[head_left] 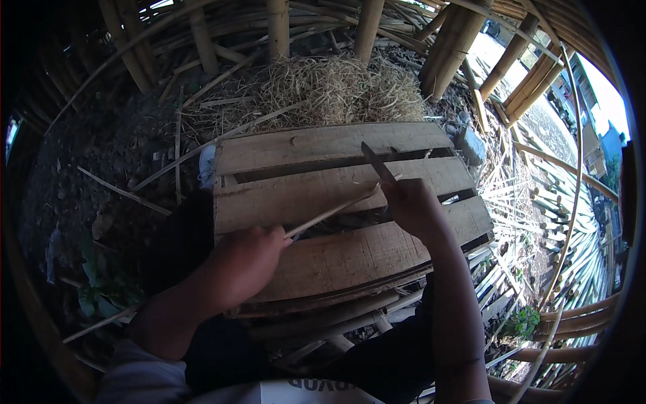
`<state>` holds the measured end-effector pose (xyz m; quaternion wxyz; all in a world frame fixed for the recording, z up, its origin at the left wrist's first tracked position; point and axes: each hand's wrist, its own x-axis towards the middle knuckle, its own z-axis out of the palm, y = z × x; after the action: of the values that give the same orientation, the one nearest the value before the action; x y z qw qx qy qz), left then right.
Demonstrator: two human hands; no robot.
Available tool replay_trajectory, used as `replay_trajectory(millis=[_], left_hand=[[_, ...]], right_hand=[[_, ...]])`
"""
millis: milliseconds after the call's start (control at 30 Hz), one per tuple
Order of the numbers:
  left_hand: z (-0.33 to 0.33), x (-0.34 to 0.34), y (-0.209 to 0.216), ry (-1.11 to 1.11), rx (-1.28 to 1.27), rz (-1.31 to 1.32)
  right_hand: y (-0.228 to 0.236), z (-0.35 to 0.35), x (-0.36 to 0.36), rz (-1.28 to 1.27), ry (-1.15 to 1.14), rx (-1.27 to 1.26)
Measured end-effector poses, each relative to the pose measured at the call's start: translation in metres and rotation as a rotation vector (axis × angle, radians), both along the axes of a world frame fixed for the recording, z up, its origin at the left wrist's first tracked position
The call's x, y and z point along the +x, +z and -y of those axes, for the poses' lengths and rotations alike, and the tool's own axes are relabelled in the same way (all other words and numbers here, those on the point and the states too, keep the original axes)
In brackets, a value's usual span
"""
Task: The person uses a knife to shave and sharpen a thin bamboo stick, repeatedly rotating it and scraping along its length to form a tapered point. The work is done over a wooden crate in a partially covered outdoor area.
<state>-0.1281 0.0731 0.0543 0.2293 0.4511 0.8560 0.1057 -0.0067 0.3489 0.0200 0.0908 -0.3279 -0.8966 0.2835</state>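
Note:
My left hand (250,261) is closed round a thin bamboo strip (331,213), over the near part of a slatted wooden bench (363,249). One end of the strip points up and right toward my right hand; the other passes back beside my left forearm. In my right hand (414,207) is a knife (374,161), its blade pointing away and to the left above the slats. The strip's far end lies close to the blade and my right fingers; whether they touch, I cannot tell. Both grips partly hide what they hold.
Behind the bench lies a heap of pale shavings (336,84). Upright bamboo posts (278,30) stand beyond it. Many cut bamboo poles (568,249) are piled at the right in bright light. A green plant (101,289) grows at the lower left.

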Motion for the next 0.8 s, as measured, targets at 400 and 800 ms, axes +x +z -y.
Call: replay_trajectory(millis=[400, 800], left_hand=[[0.002, 0.000, -0.010, -0.024, 0.034, -0.053], [0.004, -0.001, -0.007, 0.002, 0.075, -0.047]], right_hand=[[-0.006, 0.002, -0.013, -0.171, -0.003, -0.012], [-0.013, 0.005, -0.021, -0.329, -0.020, -0.283]])
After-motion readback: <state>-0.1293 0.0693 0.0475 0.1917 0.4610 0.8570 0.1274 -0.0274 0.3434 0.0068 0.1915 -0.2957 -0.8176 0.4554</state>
